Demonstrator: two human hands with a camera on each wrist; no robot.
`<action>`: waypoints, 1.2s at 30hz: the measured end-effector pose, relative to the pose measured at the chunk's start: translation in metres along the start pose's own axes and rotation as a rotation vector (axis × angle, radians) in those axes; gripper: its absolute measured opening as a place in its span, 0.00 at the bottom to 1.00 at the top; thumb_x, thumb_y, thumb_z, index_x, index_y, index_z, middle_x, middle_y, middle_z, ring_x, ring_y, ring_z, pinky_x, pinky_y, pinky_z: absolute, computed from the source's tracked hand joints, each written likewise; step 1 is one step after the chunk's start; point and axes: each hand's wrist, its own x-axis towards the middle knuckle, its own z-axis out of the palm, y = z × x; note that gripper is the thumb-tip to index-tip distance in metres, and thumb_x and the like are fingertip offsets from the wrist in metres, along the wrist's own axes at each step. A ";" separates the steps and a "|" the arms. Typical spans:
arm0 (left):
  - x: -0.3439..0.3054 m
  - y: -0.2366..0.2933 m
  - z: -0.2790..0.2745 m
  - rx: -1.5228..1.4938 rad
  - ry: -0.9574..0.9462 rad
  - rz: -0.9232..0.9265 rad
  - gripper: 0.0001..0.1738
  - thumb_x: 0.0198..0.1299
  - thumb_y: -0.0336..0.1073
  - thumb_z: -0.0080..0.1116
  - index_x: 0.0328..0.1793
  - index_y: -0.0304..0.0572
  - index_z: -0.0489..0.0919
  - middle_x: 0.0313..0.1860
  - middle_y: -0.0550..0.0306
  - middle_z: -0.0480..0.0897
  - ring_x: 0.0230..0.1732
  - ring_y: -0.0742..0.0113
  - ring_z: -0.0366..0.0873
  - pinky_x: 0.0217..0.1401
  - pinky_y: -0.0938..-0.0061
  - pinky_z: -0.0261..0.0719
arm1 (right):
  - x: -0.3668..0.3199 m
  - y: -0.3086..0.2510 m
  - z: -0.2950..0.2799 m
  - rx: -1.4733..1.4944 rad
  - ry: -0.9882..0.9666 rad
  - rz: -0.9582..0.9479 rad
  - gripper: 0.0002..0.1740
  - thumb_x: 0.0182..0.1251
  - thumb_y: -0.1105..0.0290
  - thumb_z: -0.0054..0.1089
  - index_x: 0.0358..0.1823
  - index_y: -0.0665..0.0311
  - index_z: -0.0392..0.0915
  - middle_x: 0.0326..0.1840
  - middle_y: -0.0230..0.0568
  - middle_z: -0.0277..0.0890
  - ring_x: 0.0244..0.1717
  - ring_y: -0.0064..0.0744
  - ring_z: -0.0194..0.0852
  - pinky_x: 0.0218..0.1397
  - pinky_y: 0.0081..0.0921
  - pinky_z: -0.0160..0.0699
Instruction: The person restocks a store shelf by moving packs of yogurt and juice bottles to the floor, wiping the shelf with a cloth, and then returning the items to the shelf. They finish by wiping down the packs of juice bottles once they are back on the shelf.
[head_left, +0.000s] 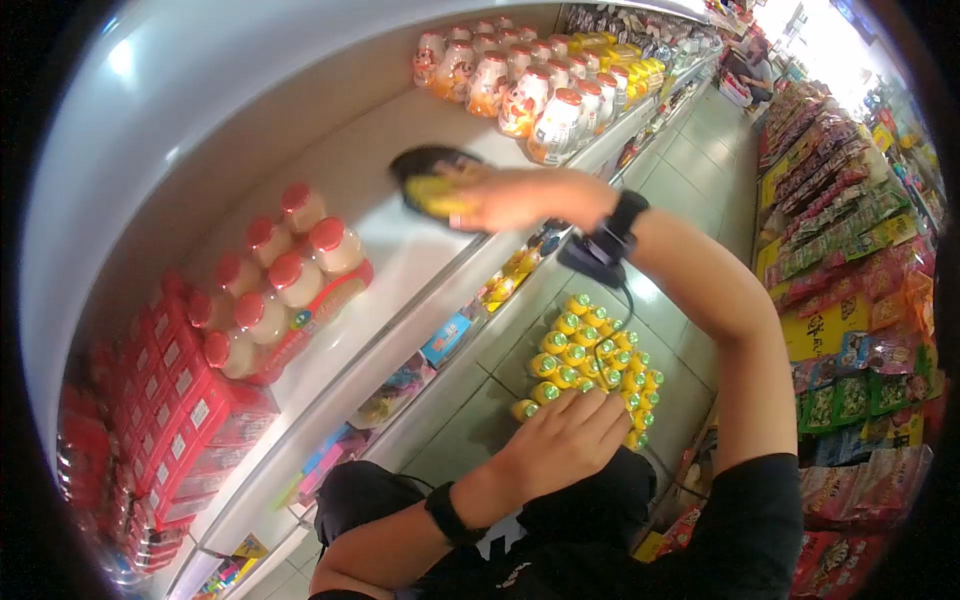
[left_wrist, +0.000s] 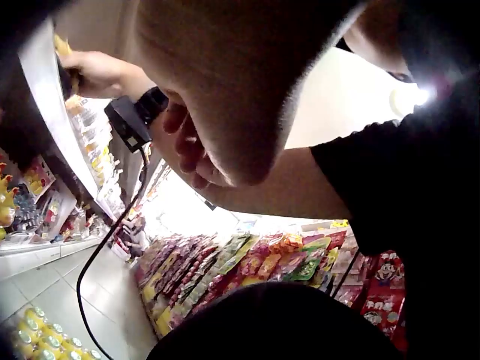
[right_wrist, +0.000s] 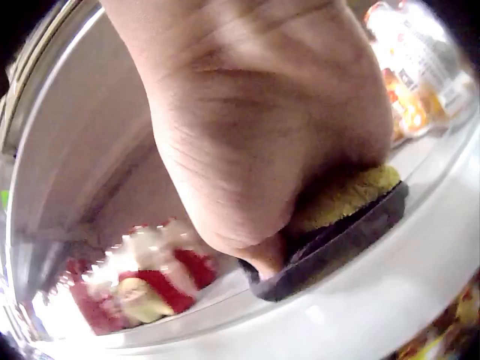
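Observation:
My right hand (head_left: 505, 198) grips a dark oval cleaning pad (head_left: 420, 190) with a fuzzy yellow layer, on the white shelf (head_left: 365, 145) of the display case. In the right wrist view the thumb curls over the near side of the pad (right_wrist: 337, 236), and the palm hides much of its top. The pad looks blurred in the head view. Near my knee, my left hand (head_left: 572, 440) hangs with loosely curled fingers and holds nothing. Below it on the floor stands a cluster of yellow bottles (head_left: 590, 350) with green caps.
Left of the pad, a pack of red-capped bottles (head_left: 290, 275) stands beside stacked red cartons (head_left: 180, 400). White and orange bottles (head_left: 530, 100) fill the shelf's far end. Snack bags (head_left: 850, 240) line the right side of the aisle. Far along it, a person (head_left: 758, 70) crouches.

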 end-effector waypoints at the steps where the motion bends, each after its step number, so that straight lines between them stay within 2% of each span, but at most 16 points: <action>1: 0.001 -0.001 0.001 -0.030 0.059 0.022 0.09 0.55 0.35 0.58 0.42 0.45 0.80 0.41 0.63 0.77 0.44 0.69 0.76 0.51 0.74 0.76 | -0.006 -0.012 0.006 -0.016 -0.020 -0.132 0.32 0.79 0.51 0.43 0.80 0.47 0.53 0.83 0.64 0.37 0.84 0.61 0.34 0.83 0.48 0.43; 7: -0.003 -0.006 0.001 -0.039 0.129 -0.032 0.09 0.55 0.36 0.57 0.41 0.45 0.80 0.42 0.63 0.77 0.46 0.69 0.76 0.50 0.74 0.77 | 0.008 0.028 0.002 0.013 0.007 -0.204 0.31 0.78 0.59 0.47 0.80 0.46 0.55 0.85 0.50 0.42 0.85 0.56 0.30 0.83 0.46 0.42; 9: -0.005 -0.008 0.003 -0.086 0.152 0.001 0.08 0.54 0.36 0.57 0.39 0.45 0.80 0.41 0.62 0.76 0.44 0.68 0.75 0.49 0.73 0.77 | 0.049 0.066 0.006 -0.171 -0.033 -0.023 0.33 0.76 0.56 0.50 0.80 0.47 0.55 0.84 0.46 0.46 0.82 0.53 0.46 0.80 0.45 0.52; 11: -0.006 -0.016 0.004 -0.074 0.204 0.007 0.08 0.54 0.36 0.57 0.38 0.43 0.79 0.40 0.61 0.76 0.43 0.67 0.74 0.47 0.73 0.76 | 0.084 0.043 -0.044 -0.078 -0.446 0.397 0.35 0.73 0.49 0.50 0.79 0.49 0.58 0.79 0.45 0.58 0.72 0.50 0.65 0.73 0.44 0.63; 13: -0.007 -0.025 0.002 -0.069 0.209 0.008 0.09 0.53 0.36 0.57 0.38 0.40 0.79 0.39 0.60 0.76 0.43 0.66 0.74 0.46 0.73 0.75 | 0.099 0.030 -0.064 -0.279 -0.123 0.539 0.29 0.67 0.45 0.53 0.55 0.62 0.83 0.61 0.54 0.79 0.62 0.50 0.78 0.64 0.42 0.73; 15: -0.009 -0.031 0.006 -0.069 0.184 -0.032 0.10 0.53 0.35 0.57 0.38 0.38 0.79 0.39 0.58 0.76 0.43 0.65 0.74 0.46 0.73 0.74 | 0.121 0.054 -0.063 -0.204 0.375 0.338 0.26 0.59 0.52 0.62 0.52 0.61 0.85 0.57 0.54 0.81 0.59 0.50 0.80 0.59 0.41 0.77; 17: -0.011 -0.038 0.006 -0.037 0.261 -0.005 0.10 0.52 0.35 0.56 0.38 0.37 0.79 0.40 0.57 0.77 0.43 0.64 0.74 0.46 0.73 0.75 | 0.136 -0.011 -0.097 -0.205 0.079 0.417 0.24 0.55 0.57 0.64 0.50 0.63 0.86 0.55 0.56 0.82 0.57 0.49 0.81 0.59 0.39 0.77; 21: -0.011 -0.040 0.014 -0.061 0.160 -0.067 0.11 0.51 0.35 0.56 0.39 0.38 0.79 0.41 0.53 0.78 0.46 0.61 0.75 0.46 0.69 0.77 | 0.190 -0.026 -0.093 -0.032 0.066 0.456 0.20 0.54 0.61 0.65 0.47 0.62 0.86 0.49 0.56 0.83 0.51 0.44 0.83 0.54 0.40 0.78; 25: -0.004 -0.038 0.020 -0.129 0.188 -0.088 0.11 0.51 0.36 0.57 0.39 0.38 0.78 0.41 0.55 0.78 0.47 0.60 0.75 0.48 0.69 0.77 | 0.197 0.003 -0.058 -0.181 -0.321 0.092 0.24 0.60 0.53 0.64 0.48 0.66 0.85 0.43 0.51 0.83 0.42 0.37 0.78 0.50 0.41 0.76; 26: -0.005 -0.040 0.028 -0.140 0.205 -0.081 0.11 0.51 0.36 0.57 0.39 0.39 0.78 0.41 0.56 0.78 0.48 0.60 0.75 0.49 0.69 0.76 | 0.171 -0.011 -0.071 -0.327 -0.619 -0.066 0.30 0.65 0.52 0.60 0.62 0.67 0.77 0.48 0.50 0.83 0.45 0.39 0.77 0.52 0.42 0.75; 27: -0.006 -0.039 0.034 -0.156 0.219 -0.075 0.10 0.51 0.36 0.57 0.39 0.39 0.78 0.41 0.56 0.77 0.49 0.61 0.75 0.50 0.70 0.76 | 0.152 0.003 -0.049 -0.052 -0.557 -0.258 0.37 0.69 0.52 0.55 0.76 0.61 0.61 0.53 0.53 0.82 0.49 0.45 0.77 0.57 0.45 0.73; 29: -0.008 -0.041 0.032 -0.122 0.201 -0.077 0.09 0.53 0.36 0.56 0.38 0.41 0.77 0.39 0.58 0.76 0.47 0.63 0.74 0.49 0.70 0.75 | 0.110 0.043 -0.010 -0.251 -0.027 -0.571 0.43 0.71 0.50 0.53 0.82 0.53 0.46 0.58 0.56 0.80 0.56 0.50 0.77 0.61 0.48 0.72; 33: -0.007 -0.048 0.018 -0.106 0.140 -0.027 0.07 0.54 0.36 0.54 0.36 0.42 0.77 0.34 0.60 0.72 0.41 0.65 0.72 0.41 0.72 0.71 | 0.031 -0.011 -0.035 -0.211 -0.206 0.280 0.35 0.71 0.58 0.53 0.78 0.49 0.57 0.77 0.58 0.59 0.69 0.59 0.68 0.69 0.48 0.70; 34: -0.008 -0.048 0.015 -0.065 0.093 -0.027 0.07 0.54 0.36 0.54 0.35 0.42 0.77 0.33 0.60 0.72 0.40 0.65 0.72 0.41 0.73 0.71 | 0.014 -0.025 -0.029 -0.317 -0.057 0.241 0.22 0.70 0.59 0.54 0.63 0.56 0.73 0.50 0.56 0.82 0.46 0.58 0.82 0.50 0.49 0.79; 35: -0.008 -0.046 0.014 -0.025 0.046 -0.029 0.07 0.53 0.36 0.54 0.35 0.42 0.77 0.33 0.60 0.72 0.40 0.65 0.72 0.41 0.73 0.71 | 0.002 -0.038 -0.020 -0.305 0.059 0.249 0.13 0.66 0.62 0.57 0.47 0.60 0.81 0.31 0.51 0.82 0.38 0.55 0.83 0.43 0.48 0.80; 36: -0.009 -0.044 0.014 -0.053 0.093 -0.023 0.07 0.53 0.37 0.54 0.34 0.42 0.77 0.33 0.60 0.72 0.40 0.65 0.72 0.41 0.72 0.71 | -0.011 -0.050 -0.016 -0.285 0.092 0.202 0.11 0.63 0.65 0.59 0.43 0.61 0.81 0.28 0.50 0.81 0.35 0.55 0.83 0.40 0.47 0.80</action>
